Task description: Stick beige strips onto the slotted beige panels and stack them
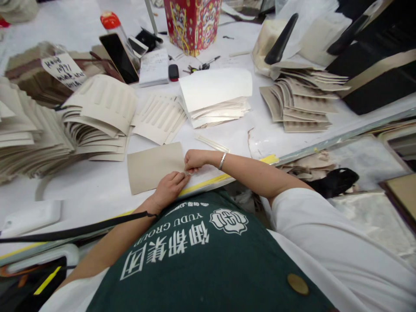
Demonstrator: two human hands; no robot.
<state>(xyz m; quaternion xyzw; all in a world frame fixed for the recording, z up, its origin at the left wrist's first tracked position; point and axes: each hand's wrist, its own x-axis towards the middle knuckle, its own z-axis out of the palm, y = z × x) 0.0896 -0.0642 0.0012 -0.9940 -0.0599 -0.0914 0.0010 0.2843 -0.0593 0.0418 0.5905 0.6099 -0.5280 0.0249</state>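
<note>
The white table [107, 182] is the largest thing, and the plain beige sheet [154, 167] lies flat near its front edge. On the near side of the beige sheet is the wearer's dark green apron [195, 268], printed with white lettering. Left of the sheet stands a big heap of pale cards [35, 134], and between the two is a curved stack of ribbed cards [104, 104]. Well to its right, beyond the bare arm, sit fanned brown-edged cards [299, 99]. Straight beyond it and a little right are a red patterned bag [193, 26] and, closer, a pile of white sheets [216, 93]. The left hand [170, 186] rests on its near right corner, fingers extended and together; whether they pinch anything, I cannot tell. The right hand [196, 160] is clenched at its right edge, fingertips meeting the left's; what they grasp is too small to tell. Just right of the sheet lie narrow pale strips [212, 144].
</note>
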